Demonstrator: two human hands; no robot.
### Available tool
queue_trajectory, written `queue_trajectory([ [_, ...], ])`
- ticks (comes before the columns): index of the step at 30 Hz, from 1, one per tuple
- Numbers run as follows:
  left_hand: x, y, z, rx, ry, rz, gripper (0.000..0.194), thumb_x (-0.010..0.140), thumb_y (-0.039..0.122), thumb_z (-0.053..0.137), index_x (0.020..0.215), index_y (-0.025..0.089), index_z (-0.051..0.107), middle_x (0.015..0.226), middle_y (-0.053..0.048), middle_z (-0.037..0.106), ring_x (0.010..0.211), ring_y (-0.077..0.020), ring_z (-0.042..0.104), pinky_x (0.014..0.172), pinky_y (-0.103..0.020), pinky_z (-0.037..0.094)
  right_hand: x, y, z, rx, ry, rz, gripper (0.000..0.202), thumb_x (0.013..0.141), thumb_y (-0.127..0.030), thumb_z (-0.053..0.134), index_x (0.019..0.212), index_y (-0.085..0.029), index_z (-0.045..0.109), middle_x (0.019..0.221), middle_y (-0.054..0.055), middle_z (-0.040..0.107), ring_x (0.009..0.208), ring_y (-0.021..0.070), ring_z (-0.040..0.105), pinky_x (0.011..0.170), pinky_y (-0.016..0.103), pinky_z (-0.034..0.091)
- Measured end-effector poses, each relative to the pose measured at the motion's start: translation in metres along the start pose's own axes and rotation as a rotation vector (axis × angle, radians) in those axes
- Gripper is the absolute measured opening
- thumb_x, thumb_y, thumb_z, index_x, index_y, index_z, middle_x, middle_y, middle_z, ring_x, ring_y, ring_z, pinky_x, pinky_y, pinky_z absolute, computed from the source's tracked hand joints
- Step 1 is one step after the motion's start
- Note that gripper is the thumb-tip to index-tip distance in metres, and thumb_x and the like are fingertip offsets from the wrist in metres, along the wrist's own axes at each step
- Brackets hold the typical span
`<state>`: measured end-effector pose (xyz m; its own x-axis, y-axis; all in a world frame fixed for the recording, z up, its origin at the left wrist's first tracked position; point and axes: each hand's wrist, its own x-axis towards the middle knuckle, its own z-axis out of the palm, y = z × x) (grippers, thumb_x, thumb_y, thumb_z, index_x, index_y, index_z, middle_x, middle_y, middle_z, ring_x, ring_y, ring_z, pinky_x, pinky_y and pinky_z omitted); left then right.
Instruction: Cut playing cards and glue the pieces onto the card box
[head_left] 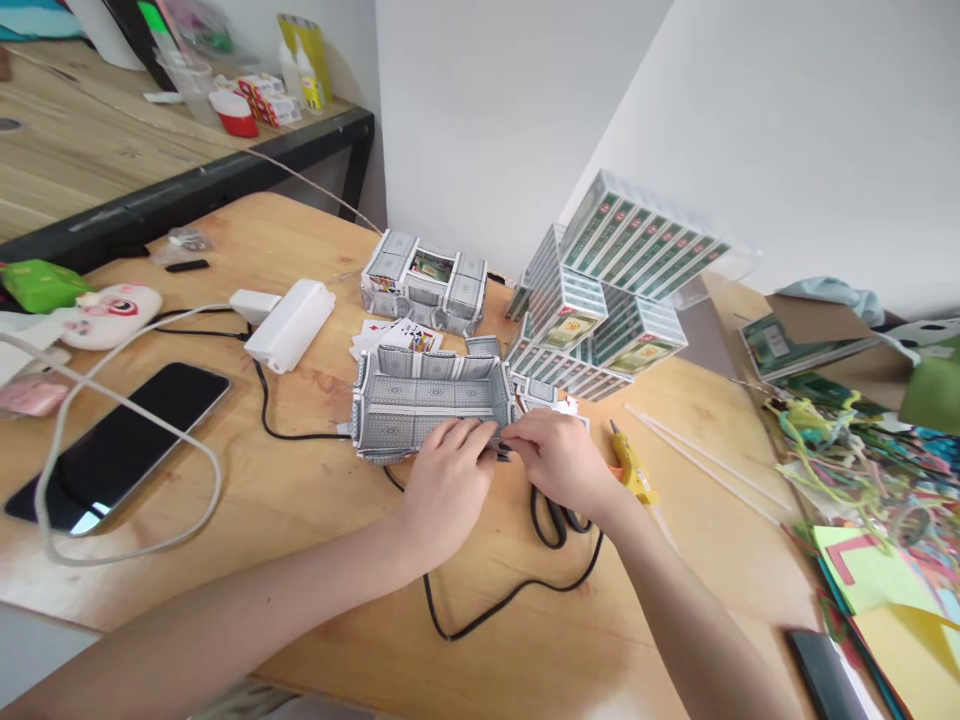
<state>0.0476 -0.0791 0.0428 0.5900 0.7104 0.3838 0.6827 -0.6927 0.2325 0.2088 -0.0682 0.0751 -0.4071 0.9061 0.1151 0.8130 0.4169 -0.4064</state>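
Observation:
An open box built from folded playing cards (427, 392) stands on the wooden table, its patterned card backs showing. My left hand (452, 485) is closed over its front wall near the right corner, fingers bent together. At that same corner my right hand (559, 455) pinches the card edge, its fingertips almost touching the left ones. What lies between the fingertips is partly hidden. Behind the box are loose playing cards (409, 337) and a second card-built box (424, 280) with a window in its top. A yellow glue gun (631, 462) lies right of my right hand.
Stacked packs of playing cards (592, 290) rise at the back right. Clear glue sticks (712, 465) lie to the right, near tangled yarn (862, 455). A black cable (517, 590) loops in front. Left are a white power adapter (291, 325), a phone (120, 440) and a white cable (214, 455).

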Motion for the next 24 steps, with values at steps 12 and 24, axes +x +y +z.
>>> queue_trajectory([
  [12,-0.001,0.005,0.015,-0.064,0.198,-0.005,0.021,0.085,0.013,0.045,0.081,0.016,0.065,0.098,-0.005,0.064,0.094,-0.0193,0.056,0.083,-0.040,0.039,-0.003,-0.003,0.002,0.037,0.030,0.096,0.026,0.074,-0.004,0.047,0.070,-0.020,0.067,0.071,0.001,0.068,0.068,0.0141,0.059,0.064,0.023,0.042],
  [24,-0.005,-0.002,0.019,0.017,0.226,0.079,0.021,0.083,0.007,0.041,0.077,0.012,0.061,0.102,-0.011,0.063,0.089,-0.0174,0.059,0.096,-0.045,0.034,0.001,-0.007,-0.004,0.094,-0.003,0.165,0.028,0.072,-0.002,0.048,0.067,-0.021,0.068,0.070,-0.002,0.068,0.066,0.0119,0.060,0.063,0.021,0.042],
])
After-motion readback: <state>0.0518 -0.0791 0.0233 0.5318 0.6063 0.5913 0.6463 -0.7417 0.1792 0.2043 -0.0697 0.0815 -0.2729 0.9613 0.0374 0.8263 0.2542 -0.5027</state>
